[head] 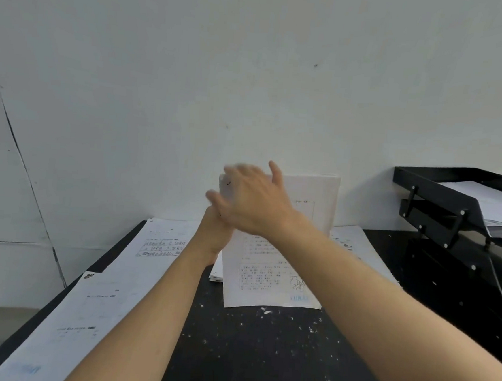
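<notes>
Upright sheet (318, 201) behind both hands: right hand (257, 203) spread on it, left hand (214, 235) grip unclear

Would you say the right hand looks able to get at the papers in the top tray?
Probably yes. The right hand lies open against the upright sheet, and the papers lie uncovered in the top tray on that side, with nothing between.

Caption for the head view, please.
Left hand and right hand meet at an upright sheet over a black table, trays at right.
</notes>
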Motion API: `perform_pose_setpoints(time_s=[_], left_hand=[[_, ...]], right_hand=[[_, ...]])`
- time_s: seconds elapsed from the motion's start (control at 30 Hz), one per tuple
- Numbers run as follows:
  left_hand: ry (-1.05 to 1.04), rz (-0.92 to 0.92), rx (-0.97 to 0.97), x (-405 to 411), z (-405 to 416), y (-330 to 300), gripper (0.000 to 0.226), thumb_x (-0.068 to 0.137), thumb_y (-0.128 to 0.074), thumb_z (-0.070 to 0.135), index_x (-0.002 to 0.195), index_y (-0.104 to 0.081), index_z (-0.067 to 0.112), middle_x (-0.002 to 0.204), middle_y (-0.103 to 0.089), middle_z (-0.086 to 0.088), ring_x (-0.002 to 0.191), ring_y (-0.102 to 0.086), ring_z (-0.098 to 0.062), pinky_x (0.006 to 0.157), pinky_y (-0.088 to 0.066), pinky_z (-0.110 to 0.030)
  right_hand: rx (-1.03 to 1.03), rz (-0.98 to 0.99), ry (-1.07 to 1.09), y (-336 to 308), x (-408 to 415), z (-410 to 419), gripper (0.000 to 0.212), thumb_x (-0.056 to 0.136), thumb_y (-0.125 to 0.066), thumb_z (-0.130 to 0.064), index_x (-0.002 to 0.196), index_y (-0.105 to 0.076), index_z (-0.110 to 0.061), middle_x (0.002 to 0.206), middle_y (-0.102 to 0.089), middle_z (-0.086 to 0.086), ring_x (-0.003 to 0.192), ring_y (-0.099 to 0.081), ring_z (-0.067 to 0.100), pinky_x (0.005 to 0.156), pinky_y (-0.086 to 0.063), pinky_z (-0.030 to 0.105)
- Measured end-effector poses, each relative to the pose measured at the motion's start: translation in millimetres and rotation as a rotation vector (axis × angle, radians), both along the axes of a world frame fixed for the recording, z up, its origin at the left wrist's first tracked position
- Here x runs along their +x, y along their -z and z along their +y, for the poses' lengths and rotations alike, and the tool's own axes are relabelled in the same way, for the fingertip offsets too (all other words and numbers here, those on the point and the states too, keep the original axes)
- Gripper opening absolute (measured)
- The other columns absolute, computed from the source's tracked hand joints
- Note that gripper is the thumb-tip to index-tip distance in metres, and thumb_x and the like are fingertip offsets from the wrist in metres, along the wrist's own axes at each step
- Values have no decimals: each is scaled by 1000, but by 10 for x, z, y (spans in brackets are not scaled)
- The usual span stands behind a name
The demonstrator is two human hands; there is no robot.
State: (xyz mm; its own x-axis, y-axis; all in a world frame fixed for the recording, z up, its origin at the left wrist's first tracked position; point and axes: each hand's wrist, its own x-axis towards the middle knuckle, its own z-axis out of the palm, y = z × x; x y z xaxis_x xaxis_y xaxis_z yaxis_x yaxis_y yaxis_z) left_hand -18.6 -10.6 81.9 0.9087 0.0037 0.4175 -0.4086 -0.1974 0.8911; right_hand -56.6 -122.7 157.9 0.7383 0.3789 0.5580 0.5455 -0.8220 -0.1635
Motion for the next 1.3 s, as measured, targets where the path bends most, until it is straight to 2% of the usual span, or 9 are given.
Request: perform_pose_setpoints(time_s=[0.1,0.23,0.4,0.57,0.73,0.87,1.0,1.1,1.3], left_hand=[[-5,-41,46,-23,-8,-29,16,102,-56,23,108,-66,35,99,-74,7,93,-70,-3,77,-61,-25],[-23,89,-103,-17,-8,13,13,97,-65,19,87,-72,13,76,-74,-1,70,-70,-6,59,-53,-22],[19,94,-209,-13,-30,36,23,95,-69,31,103,-74,10,95,-77,-14,85,-75,-26,73,-60,-38],[10,106,-279,23,-72,46,16,95,-70,26,103,-74,13,95,-79,-8,87,-76,-24,67,-59,-31],[21,92,-267,30,-77,58,15,97,-67,24,106,-74,14,100,-79,-5,93,-76,-22,79,-61,-37],[-5,99,-264,53,-80,67,12,97,-67,25,102,-74,16,97,-80,-1,90,-76,-19,79,-59,-36],[12,83,-256,50,-79,77,10,98,-65,23,100,-74,19,96,-80,4,88,-76,-13,76,-57,-31],[35,73,-263,60,-78,86,10,97,-66,23,102,-74,20,99,-80,4,93,-76,-14,80,-58,-32],[74,120,-238,97,11,207,16,91,-71,23,106,-74,20,106,-79,2,100,-75,-17,88,-59,-37]], right_hand=[[16,16,-2,83,20,32,54,102,-45,-52,144,-50,-18,143,-56,0,143,-41,21,125,-6,51],[129,-154,81,33,28,-109,62,103,-43,-50,154,-38,-15,150,-48,0,150,-31,20,126,-4,49],[14,-41,196,161,56,-319,62,103,-38,-57,148,-42,-14,146,-51,2,149,-30,23,124,-1,54],[133,-191,265,143,60,-447,65,104,-39,-52,155,-34,-12,154,-45,4,153,-26,24,124,-6,54],[71,-80,316,199,130,-725,54,103,-39,-54,137,-52,-14,143,-53,2,148,-34,21,124,-3,58],[276,-161,303,191,213,-969,78,96,-53,-61,158,-29,-20,161,-33,2,154,-23,19,124,-7,54],[844,196,18,300,301,-1203,96,85,-80,-49,159,-24,-24,147,-46,-3,134,-50,16,111,-42,34],[1213,424,-176,520,374,-1262,69,88,-82,-30,145,-45,-16,126,-68,-1,110,-72,17,84,-60,28],[1301,515,-322,937,461,-1269,13,92,-75,-19,103,-72,-12,92,-82,1,85,-80,18,67,-63,29]])
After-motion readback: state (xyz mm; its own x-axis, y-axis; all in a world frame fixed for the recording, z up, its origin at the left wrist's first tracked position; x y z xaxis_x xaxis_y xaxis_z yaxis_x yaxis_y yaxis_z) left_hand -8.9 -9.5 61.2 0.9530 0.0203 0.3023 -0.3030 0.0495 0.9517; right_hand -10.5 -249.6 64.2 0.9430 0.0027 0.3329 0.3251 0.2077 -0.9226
